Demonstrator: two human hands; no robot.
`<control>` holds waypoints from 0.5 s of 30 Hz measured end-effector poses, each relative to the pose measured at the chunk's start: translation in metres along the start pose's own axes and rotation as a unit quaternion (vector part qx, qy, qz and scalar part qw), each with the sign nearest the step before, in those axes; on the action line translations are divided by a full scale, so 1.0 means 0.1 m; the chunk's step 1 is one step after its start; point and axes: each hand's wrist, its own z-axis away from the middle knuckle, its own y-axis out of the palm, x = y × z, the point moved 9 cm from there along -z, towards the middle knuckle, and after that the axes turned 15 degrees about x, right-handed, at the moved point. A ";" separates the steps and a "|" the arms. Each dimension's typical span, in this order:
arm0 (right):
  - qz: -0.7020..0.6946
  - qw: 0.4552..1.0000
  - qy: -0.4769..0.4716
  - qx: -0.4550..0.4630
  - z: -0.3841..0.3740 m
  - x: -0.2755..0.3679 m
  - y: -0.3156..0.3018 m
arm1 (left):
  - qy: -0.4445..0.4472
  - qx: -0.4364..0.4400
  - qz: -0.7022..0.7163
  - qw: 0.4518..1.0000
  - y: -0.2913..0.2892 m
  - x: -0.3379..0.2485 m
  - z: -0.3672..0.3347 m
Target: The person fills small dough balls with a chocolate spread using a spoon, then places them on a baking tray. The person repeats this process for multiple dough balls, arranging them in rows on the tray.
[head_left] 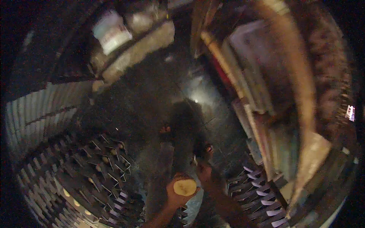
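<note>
Yellow-faced piece (185, 187) in left hand (173, 197); right hand (204, 173) near.

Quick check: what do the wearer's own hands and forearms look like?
The left hand and right hand look ungloved; the left forearm and right forearm show no sleeve, watch or band where visible. It's too dim and blurred to make out rings or small markings.

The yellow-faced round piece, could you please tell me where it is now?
The yellow-faced round piece is in the left hand, at the lower middle of the head view, just left of the right hand.
</note>
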 end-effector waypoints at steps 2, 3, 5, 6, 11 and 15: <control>-0.015 1.000 -0.002 0.001 0.90 0.44 -0.16 | 0.092 0.009 -0.042 0.995 0.39 -0.79 0.24; -0.007 1.000 0.022 -0.002 1.23 0.66 -0.34 | 0.126 0.038 -0.053 0.990 0.56 -1.04 0.31; 0.024 0.994 0.102 -0.009 1.70 1.27 -0.98 | 0.176 0.087 -0.077 0.978 0.97 -1.67 0.52; 0.038 0.989 0.144 -0.018 1.95 1.51 -1.26 | 0.197 0.107 -0.091 0.970 1.17 -2.08 0.59; 0.079 0.980 -0.069 -0.171 1.94 3.64 -3.26 | 0.257 0.157 -0.107 0.948 1.83 -3.47 0.71; 0.139 0.936 -0.161 -0.282 1.33 4.86 -4.34 | 0.358 0.192 -0.189 0.894 2.06 -4.29 0.37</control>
